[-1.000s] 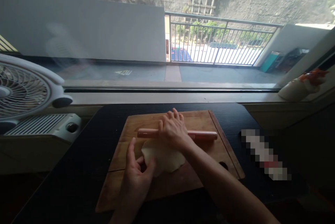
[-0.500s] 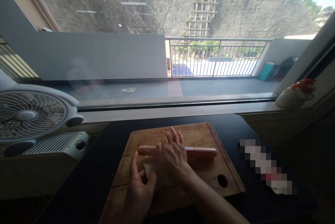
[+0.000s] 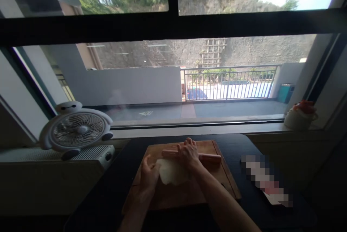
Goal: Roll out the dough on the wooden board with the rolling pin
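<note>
Dark tabletop [image 3: 244, 147] below a broad window frame [image 3: 162, 27], with dough being worked at the lower centre of the frame.
Pale, flat dough [image 3: 172, 172] lies on a wooden board [image 3: 173, 197], just right of the left hand [image 3: 149, 174], which pinches its left edge between thumb and fingers; the right hand [image 3: 189, 152] is above and right of most of it, laid over the middle of a rolling pin [image 3: 211, 157], though whether its fingers curl round the pin I cannot tell.
</note>
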